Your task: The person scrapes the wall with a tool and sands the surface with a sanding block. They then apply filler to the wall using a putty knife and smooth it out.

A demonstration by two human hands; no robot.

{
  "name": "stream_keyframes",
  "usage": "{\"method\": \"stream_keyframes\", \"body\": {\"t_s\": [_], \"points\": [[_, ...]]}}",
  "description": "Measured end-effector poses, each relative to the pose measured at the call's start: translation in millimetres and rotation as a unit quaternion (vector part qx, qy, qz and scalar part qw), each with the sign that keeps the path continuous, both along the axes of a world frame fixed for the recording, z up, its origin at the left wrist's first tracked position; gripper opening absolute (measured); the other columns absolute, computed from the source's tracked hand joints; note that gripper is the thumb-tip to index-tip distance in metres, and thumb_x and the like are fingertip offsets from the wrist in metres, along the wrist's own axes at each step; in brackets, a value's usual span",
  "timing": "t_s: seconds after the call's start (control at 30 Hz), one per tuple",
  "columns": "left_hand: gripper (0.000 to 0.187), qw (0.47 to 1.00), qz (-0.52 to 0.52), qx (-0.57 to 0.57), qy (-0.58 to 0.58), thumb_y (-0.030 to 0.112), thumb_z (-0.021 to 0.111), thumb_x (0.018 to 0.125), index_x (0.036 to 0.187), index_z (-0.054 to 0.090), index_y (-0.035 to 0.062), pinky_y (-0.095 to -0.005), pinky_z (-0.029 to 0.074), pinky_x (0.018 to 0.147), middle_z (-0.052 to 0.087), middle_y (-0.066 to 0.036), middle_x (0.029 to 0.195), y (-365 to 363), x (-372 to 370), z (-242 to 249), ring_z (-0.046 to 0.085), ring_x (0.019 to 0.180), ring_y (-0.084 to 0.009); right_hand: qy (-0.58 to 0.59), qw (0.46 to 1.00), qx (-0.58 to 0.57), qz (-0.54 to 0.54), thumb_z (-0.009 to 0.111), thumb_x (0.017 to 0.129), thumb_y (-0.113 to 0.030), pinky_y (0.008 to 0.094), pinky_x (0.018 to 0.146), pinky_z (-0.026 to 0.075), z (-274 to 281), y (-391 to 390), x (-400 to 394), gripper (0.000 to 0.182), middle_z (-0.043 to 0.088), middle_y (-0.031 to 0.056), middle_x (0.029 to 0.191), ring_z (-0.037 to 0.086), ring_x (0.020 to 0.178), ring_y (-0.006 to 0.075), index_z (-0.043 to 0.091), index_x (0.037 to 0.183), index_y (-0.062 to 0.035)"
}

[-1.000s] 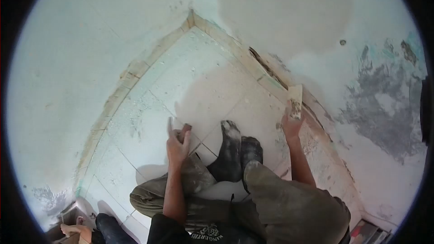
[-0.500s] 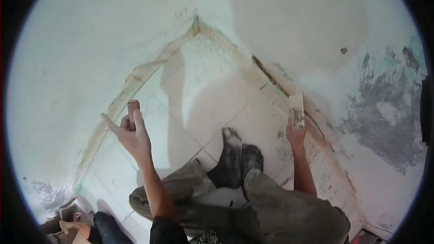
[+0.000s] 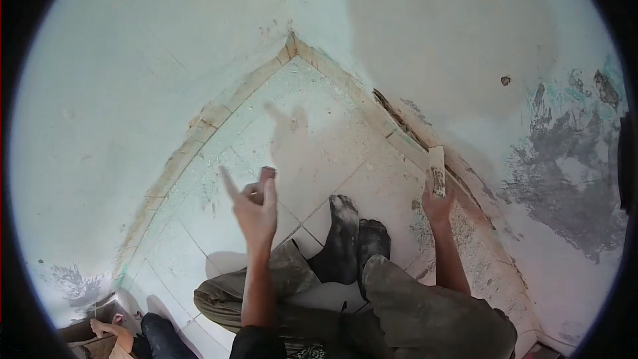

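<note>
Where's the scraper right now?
Head view, right of centre: the scraper is gripped in the right hand, its blade up against the skirting at the foot of the right-hand wall, beside the feet.

Two pale green walls (image 3: 133, 60) meet at a corner above a floor of white tiles (image 3: 312, 133) dusted with debris. A tan skirting strip (image 3: 219, 110) runs along the wall bases, chipped in places. The right wall shows grey bare patches (image 3: 558, 173) and a small hole (image 3: 506, 80).
</note>
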State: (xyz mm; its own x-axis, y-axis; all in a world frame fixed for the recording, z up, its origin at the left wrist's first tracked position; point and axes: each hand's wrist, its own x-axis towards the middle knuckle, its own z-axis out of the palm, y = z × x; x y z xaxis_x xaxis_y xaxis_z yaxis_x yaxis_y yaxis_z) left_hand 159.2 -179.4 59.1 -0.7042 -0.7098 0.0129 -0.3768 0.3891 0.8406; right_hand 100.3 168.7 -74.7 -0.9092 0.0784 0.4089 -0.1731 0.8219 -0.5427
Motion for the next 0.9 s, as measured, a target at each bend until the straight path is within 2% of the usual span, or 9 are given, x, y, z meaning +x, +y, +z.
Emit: {"method": "stream_keyframes", "body": {"t_s": [0.1,0.2,0.33,0.4,0.53,0.6,0.73,0.8,0.9], "points": [[0.076,0.979,0.07,-0.072,0.179,0.017,0.061,0.088,0.145,0.013,0.0021,-0.0164,0.036,0.051,0.063,-0.008,0.075,-19.6,14.8,42.9,0.048,0.058,-0.0053,0.026,0.999,0.021,0.01,0.062,0.082,-0.014,0.0398,0.069,0.048,12.2,-4.2,3.1,0.03,0.065,0.0209,0.084,0.065,0.076,0.0317,0.063,0.108,0.001],[0.076,0.862,0.171,-0.24,0.413,0.013,0.058,0.089,0.146,0.007,0.004,-0.0198,0.04,0.048,0.064,-0.012,0.081,-39.4,18.0,97.2,0.049,0.058,-0.0054,-0.054,0.997,-0.033,-0.047,0.062,0.082,-0.014,0.0396,0.067,0.049,38.2,-24.3,4.0,0.031,0.065,0.021,0.081,0.065,0.074,0.0318,0.063,0.108,0.0017],[0.074,0.869,0.177,-0.23,0.401,0.01,0.056,0.09,0.143,0.007,-0.0043,-0.0213,0.04,0.049,0.061,-0.011,0.078,-54.7,1.8,84.0,0.046,0.056,-0.0078,0.016,0.996,-0.09,-0.013,0.061,0.08,-0.013,0.0406,0.058,0.047,26.8,-24.9,2.0,0.032,0.063,0.0192,0.075,0.062,0.067,0.0349,0.062,0.108,0.0013],[0.072,0.968,0.168,-0.088,0.163,0.011,0.057,0.089,0.143,0.011,-0.0039,-0.021,0.041,0.051,0.06,-0.009,0.076,-49.6,-6.9,60.6,0.046,0.056,-0.007,-0.006,0.997,-0.075,-0.026,0.062,0.08,-0.014,0.0412,0.055,0.046,5.1,-17.8,4.5,0.029,0.061,0.0192,0.071,0.06,0.063,0.0361,0.063,0.105,0.0017],[0.071,0.969,0.125,-0.08,0.197,0.011,0.057,0.089,0.143,0.014,-0.0037,-0.0197,0.041,0.052,0.06,-0.008,0.079,-9.8,-14.7,84.9,0.049,0.057,-0.0075,0.033,0.999,0.013,0.007,0.063,0.08,-0.014,0.0431,0.053,0.045,30.2,-19.4,1.0,0.021,0.059,0.0207,0.066,0.058,0.061,0.0391,0.062,0.095,0.0009],[0.071,0.882,0.07,-0.14,0.444,0.013,0.058,0.088,0.143,0.016,-0.0035,-0.0186,0.04,0.051,0.059,-0.006,0.076,-2.8,-18.9,103.0,0.048,0.054,-0.0072,-0.016,1.0,0.001,-0.008,0.062,0.081,-0.013,0.0429,0.052,0.045,27.7,-18.6,4.6,0.017,0.058,0.0204,0.066,0.058,0.059,0.0388,0.061,0.092,-0.0002],[0.072,0.886,-0.05,-0.049,0.458,0.006,0.056,0.087,0.145,0.014,0.0013,-0.0172,0.04,0.055,0.059,-0.005,0.076,20.0,-18.4,69.1,0.048,0.057,-0.0068,0.082,0.997,-0.002,-0.002,0.06,0.083,-0.01,0.0418,0.048,0.043,16.1,-26.2,0.7,0.008,0.056,0.0189,0.061,0.057,0.054,0.0372,0.059,0.085,-0.0024],[0.074,0.982,-0.097,0.019,0.162,0.004,0.055,0.086,0.146,0.012,0.0025,-0.018,0.041,0.059,0.059,-0.005,0.077,33.3,-2.2,36.9,0.049,0.061,-0.0062,0.065,0.997,-0.036,-0.009,0.06,0.083,-0.01,0.0413,0.046,0.043,13.5,-31.3,9.3,0.008,0.055,0.0193,0.061,0.056,0.053,0.0368,0.059,0.083,-0.0023],[0.074,0.965,-0.046,0.081,0.244,0.001,0.054,0.085,0.146,0.012,0.0025,-0.0196,0.043,0.063,0.058,-0.004,0.077,25.9,3.9,-16.2,0.05,0.064,-0.006,0.063,0.996,-0.06,-0.013,0.06,0.084,-0.012,0.0411,0.046,0.042,18.8,-29.3,-0.7,0.01,0.055,0.02,0.06,0.056,0.052,0.0369,0.06,0.08,-0.002]]}}
